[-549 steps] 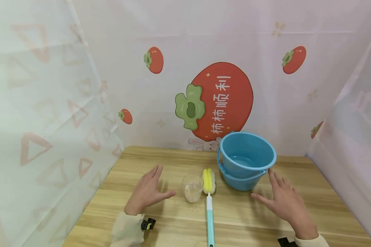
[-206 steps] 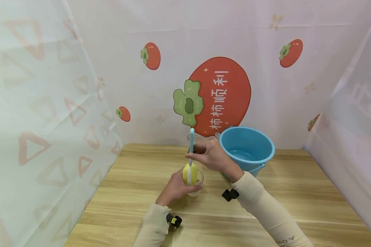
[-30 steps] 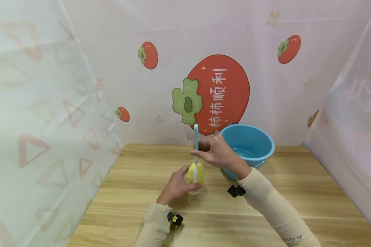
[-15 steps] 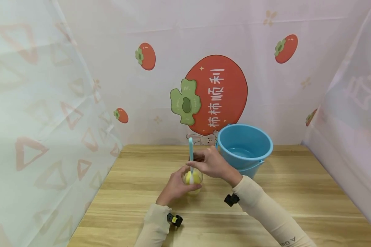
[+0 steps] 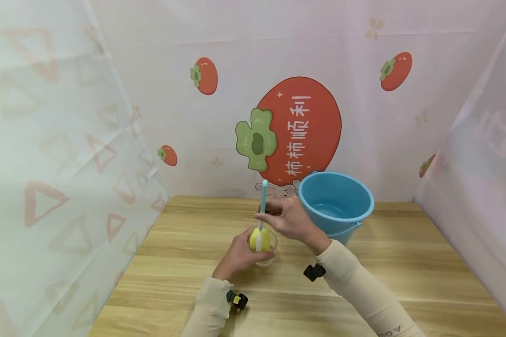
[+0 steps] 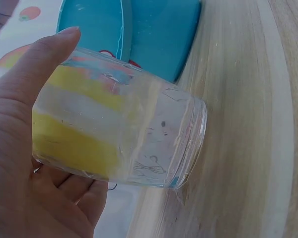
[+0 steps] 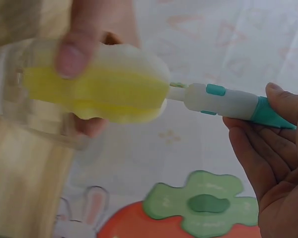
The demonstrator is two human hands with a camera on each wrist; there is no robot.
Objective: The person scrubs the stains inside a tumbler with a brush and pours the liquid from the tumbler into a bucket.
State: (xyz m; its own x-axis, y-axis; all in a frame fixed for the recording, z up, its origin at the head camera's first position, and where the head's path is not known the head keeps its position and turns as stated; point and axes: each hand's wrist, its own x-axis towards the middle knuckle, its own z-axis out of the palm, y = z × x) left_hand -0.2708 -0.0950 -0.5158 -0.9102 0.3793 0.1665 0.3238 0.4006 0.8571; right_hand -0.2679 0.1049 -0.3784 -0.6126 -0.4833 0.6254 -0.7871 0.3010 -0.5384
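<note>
Our left hand [image 5: 238,252] wraps the clear cup [image 6: 156,134], thumb one side, fingers the other; we can't tell if its base touches the tabletop [image 5: 181,252]. Yellow-and-white sponge brush [image 5: 259,239] is head-down, sponge only partly inside the cup. Our right hand [image 5: 290,218] pinches its teal handle [image 5: 263,199]. Blue bucket [image 5: 337,227] stands behind, right.
</note>
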